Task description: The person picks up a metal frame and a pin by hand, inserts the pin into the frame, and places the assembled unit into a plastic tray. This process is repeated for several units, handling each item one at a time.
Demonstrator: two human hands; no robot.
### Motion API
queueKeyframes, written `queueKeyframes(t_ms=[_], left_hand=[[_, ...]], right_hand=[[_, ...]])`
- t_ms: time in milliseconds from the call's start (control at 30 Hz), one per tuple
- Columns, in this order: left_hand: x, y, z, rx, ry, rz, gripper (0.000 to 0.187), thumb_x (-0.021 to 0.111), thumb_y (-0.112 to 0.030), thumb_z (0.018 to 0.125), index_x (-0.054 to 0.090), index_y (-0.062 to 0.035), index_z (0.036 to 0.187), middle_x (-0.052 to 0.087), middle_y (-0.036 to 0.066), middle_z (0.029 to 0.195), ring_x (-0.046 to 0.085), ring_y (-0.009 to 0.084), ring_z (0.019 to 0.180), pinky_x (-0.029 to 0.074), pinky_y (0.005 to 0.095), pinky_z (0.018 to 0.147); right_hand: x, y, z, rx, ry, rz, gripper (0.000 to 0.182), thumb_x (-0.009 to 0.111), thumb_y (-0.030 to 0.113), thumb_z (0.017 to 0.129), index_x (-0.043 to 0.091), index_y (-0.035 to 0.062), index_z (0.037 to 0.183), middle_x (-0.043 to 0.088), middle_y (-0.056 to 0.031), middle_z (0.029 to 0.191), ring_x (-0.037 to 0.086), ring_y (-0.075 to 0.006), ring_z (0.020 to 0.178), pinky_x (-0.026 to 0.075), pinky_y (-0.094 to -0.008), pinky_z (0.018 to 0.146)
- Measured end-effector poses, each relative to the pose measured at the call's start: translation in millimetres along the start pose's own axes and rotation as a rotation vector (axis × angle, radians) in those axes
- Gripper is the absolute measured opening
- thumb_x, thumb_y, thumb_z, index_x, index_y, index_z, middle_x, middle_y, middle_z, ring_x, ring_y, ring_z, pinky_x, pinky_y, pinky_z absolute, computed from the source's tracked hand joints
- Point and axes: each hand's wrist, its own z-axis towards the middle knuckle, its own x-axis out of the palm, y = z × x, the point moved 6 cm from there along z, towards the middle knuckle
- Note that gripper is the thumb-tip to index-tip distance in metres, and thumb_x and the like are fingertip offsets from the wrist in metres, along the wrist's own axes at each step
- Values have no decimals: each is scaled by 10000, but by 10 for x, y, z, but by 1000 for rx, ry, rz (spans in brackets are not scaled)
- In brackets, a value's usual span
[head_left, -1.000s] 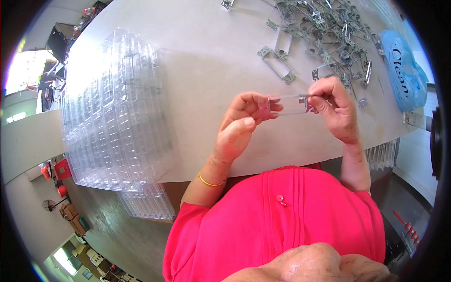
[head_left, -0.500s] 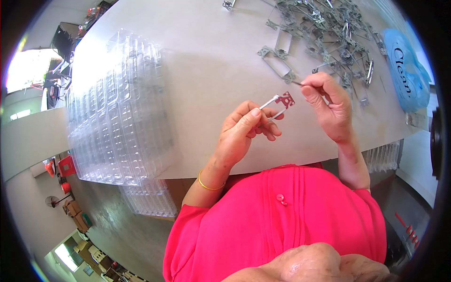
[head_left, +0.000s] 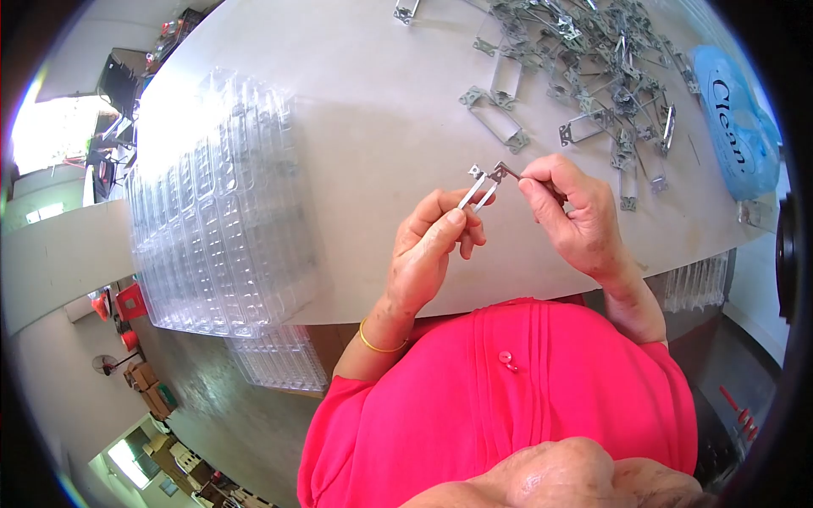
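My left hand [head_left: 426, 247] pinches a small metal frame [head_left: 467, 194] with two long thin bars and a flat cut-out end piece, held tilted up above the table. Closed fingers of my right hand [head_left: 577, 218] hold a thin dark rod-like tool [head_left: 511, 174]. Its tip meets the end piece of the frame; its other end is hidden in the hand. Beyond my hands a similar metal frame [head_left: 494, 120] lies flat, close to a heap of such frames [head_left: 622, 85].
Stacked clear plastic trays [head_left: 220, 220] stand on the left of the white table [head_left: 364, 127]. A blue plastic bag [head_left: 735, 123] marked "Clean" lies at the right edge. More clear trays [head_left: 275, 356] sit below the table on the left.
My right hand has moved left and slightly down, bringing the tool tip to the frame. My left hand has turned the frame, so its end piece shows at another angle.
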Motion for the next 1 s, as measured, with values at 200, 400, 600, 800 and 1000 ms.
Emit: queueKeyframes(t_ms=[200,400,600,800,1000], left_hand=[[-10,-34,-5,69,3,262,175,518,-124,1035,616,17,1001,612,210,1283,578,124,825,473,263,714],[9,-112,-11,204,57,558,94,552,-54,1014,604,0,958,619,176,1276,607,150,946,484,265,782],[21,-97,-28,204,227,564,122,543,-42,1005,608,0,911,647,153,1206,592,223,1130,461,278,786],[5,-48,-27,-9,129,395,94,538,-49,994,588,-4,1059,655,120,1101,602,162,1006,470,291,743],[70,-35,30,-53,19,491,198,548,-161,1047,561,8,1149,667,80,980,581,126,857,480,276,728]], right_hand=[[3,-27,11,144,98,49,152,621,32,971,593,30,1120,545,-8,663,484,-64,573,396,-246,530],[116,-127,22,442,303,471,302,581,137,1027,572,27,1309,585,2,661,560,-78,597,457,-234,555],[149,-190,41,530,451,643,289,580,165,1033,591,30,1289,642,-37,686,609,-96,565,487,-241,517],[173,-135,53,545,383,640,238,585,198,1023,610,55,1212,653,-30,672,609,-90,525,478,-236,474],[234,-244,40,563,354,536,155,603,217,1012,612,82,1085,618,10,647,551,-62,483,424,-222,446]])
